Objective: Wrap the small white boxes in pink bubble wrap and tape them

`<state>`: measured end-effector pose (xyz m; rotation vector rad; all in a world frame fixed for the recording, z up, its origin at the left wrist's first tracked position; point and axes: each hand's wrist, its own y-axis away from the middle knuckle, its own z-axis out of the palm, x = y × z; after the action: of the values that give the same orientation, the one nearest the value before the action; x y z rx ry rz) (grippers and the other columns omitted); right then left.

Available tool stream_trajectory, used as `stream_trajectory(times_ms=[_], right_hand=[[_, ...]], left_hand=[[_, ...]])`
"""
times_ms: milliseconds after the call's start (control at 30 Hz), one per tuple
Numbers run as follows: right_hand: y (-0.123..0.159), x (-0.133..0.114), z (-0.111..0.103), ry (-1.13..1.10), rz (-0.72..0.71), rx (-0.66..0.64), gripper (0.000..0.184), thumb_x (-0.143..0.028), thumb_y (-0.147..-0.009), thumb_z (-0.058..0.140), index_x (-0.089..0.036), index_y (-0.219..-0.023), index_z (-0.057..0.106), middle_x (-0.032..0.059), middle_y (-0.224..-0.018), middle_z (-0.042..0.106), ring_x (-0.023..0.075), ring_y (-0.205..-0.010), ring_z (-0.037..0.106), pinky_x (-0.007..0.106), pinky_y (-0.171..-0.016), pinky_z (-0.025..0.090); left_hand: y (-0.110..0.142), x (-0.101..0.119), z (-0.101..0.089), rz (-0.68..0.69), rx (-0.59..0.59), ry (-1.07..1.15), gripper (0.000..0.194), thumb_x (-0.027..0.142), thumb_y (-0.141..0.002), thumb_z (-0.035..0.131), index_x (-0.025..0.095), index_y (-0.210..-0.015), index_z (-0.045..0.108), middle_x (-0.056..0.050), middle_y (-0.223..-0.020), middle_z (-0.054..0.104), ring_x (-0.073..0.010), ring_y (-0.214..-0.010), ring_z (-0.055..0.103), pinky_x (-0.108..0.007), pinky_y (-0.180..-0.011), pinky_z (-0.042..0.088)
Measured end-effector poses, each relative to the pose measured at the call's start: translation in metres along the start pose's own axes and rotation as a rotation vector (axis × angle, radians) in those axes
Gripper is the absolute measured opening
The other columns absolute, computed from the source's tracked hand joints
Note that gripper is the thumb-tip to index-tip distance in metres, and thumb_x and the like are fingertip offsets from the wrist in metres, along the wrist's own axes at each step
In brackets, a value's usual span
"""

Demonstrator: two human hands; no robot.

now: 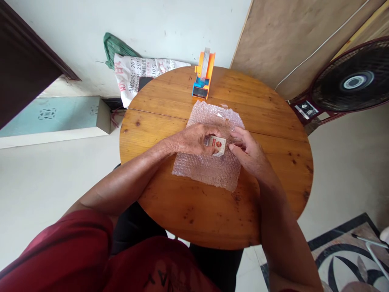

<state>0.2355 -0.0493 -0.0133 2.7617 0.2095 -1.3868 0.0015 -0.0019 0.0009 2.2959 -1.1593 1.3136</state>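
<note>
A small white box (219,145) with a red round mark rests over a sheet of bubble wrap (209,172) on the round wooden table. My left hand (199,139) grips the box from its left side, thumb at the near edge and fingers curled over the far edge. Just right of the box is my right hand (247,150), its fingers slightly spread above the bubble wrap's right edge. It appears apart from the box, with nothing visible in it. Part of the box is hidden by my left fingers.
Beyond the bubble wrap, an orange and blue tape dispenser (204,77) stands on the wooden table (194,221). A fan (354,79) is at the right. White printed sacks (146,67) and a green bag (120,46) lie behind the table by the wall.
</note>
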Motion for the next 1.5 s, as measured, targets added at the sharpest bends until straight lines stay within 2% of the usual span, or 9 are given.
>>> stream_trajectory(times_ms=[300,467,567,633,733,900,1100,1367,1500], right_hand=[[-0.004,0.003,0.001,-0.007,0.004,-0.003,0.060,-0.033,-0.085,0.061,-0.026,-0.143,0.050,0.0134,-0.133,0.067,0.0312,-0.111,0.068,0.055,-0.094,0.056],[-0.009,0.009,0.004,-0.044,0.003,0.025,0.060,-0.030,-0.084,0.062,-0.029,-0.143,0.050,0.0097,-0.136,0.066,0.0295,-0.107,0.069,0.055,-0.094,0.058],[-0.013,0.013,0.003,-0.117,0.037,0.023,0.062,-0.031,-0.084,0.061,-0.030,-0.145,0.047,0.0095,-0.137,0.064,0.0282,-0.099,0.072,0.051,-0.083,0.062],[-0.016,0.017,0.003,-0.162,0.057,0.022,0.065,-0.033,-0.085,0.059,-0.030,-0.147,0.043,0.0108,-0.138,0.063,0.0280,-0.095,0.073,0.049,-0.076,0.063],[-0.021,0.025,0.004,-0.201,0.076,0.030,0.066,-0.034,-0.086,0.057,-0.030,-0.150,0.040,0.0130,-0.138,0.062,0.0278,-0.092,0.073,0.047,-0.071,0.064],[-0.025,0.032,0.005,-0.244,0.065,0.037,0.062,-0.033,-0.085,0.057,-0.030,-0.146,0.045,0.0114,-0.136,0.063,0.0236,-0.088,0.073,0.040,-0.068,0.063],[-0.026,0.030,0.006,-0.269,0.076,0.060,0.059,-0.031,-0.083,0.057,-0.026,-0.141,0.049,0.0119,-0.134,0.065,0.0209,-0.084,0.073,0.035,-0.065,0.062],[-0.017,0.014,0.003,-0.227,0.015,0.031,0.041,-0.028,-0.082,0.059,-0.021,-0.122,0.067,0.0116,-0.124,0.069,0.0263,-0.092,0.073,0.047,-0.078,0.063],[-0.005,-0.004,-0.008,-0.173,-0.147,-0.157,0.038,-0.028,-0.079,0.066,-0.024,-0.116,0.071,0.0058,-0.121,0.073,0.0286,-0.111,0.068,0.052,-0.099,0.056]], left_hand=[[-0.002,-0.007,0.004,-0.013,0.041,-0.002,0.030,0.028,-0.077,0.067,0.017,-0.105,0.070,-0.002,-0.093,0.073,-0.0142,-0.080,0.066,-0.026,-0.077,0.050],[0.001,-0.013,0.006,-0.015,0.158,0.082,0.043,0.040,-0.079,0.070,0.014,-0.113,0.066,-0.011,-0.112,0.071,-0.0210,-0.100,0.068,-0.033,-0.088,0.053],[0.007,0.004,-0.005,-0.086,0.276,-0.027,0.035,0.038,-0.082,0.068,0.018,-0.111,0.066,-0.010,-0.116,0.070,-0.0232,-0.106,0.066,-0.038,-0.094,0.052],[0.015,0.026,-0.015,-0.075,0.269,-0.169,0.026,0.033,-0.084,0.065,0.019,-0.106,0.068,-0.009,-0.111,0.071,-0.0227,-0.101,0.066,-0.038,-0.092,0.051],[0.035,0.060,-0.019,0.019,0.078,-0.395,0.022,0.028,-0.084,0.064,0.021,-0.104,0.069,-0.006,-0.103,0.072,-0.0209,-0.088,0.067,-0.035,-0.081,0.052],[0.075,0.067,0.019,0.063,-0.029,-0.759,0.028,0.028,-0.084,0.068,0.018,-0.110,0.067,-0.012,-0.115,0.068,-0.0292,-0.111,0.061,-0.044,-0.097,0.047],[0.082,0.049,0.067,0.022,0.083,-0.912,0.020,0.019,-0.084,0.063,0.017,-0.103,0.067,-0.014,-0.113,0.066,-0.0309,-0.112,0.057,-0.047,-0.100,0.044],[0.071,0.036,0.076,0.026,0.310,-0.897,0.009,0.015,-0.085,0.058,0.020,-0.087,0.066,-0.011,-0.109,0.064,-0.0278,-0.103,0.055,-0.045,-0.092,0.046],[0.066,0.037,0.074,0.024,0.405,-0.835,0.010,0.015,-0.082,0.059,0.021,-0.089,0.064,-0.010,-0.112,0.061,-0.0268,-0.103,0.054,-0.045,-0.091,0.046]])
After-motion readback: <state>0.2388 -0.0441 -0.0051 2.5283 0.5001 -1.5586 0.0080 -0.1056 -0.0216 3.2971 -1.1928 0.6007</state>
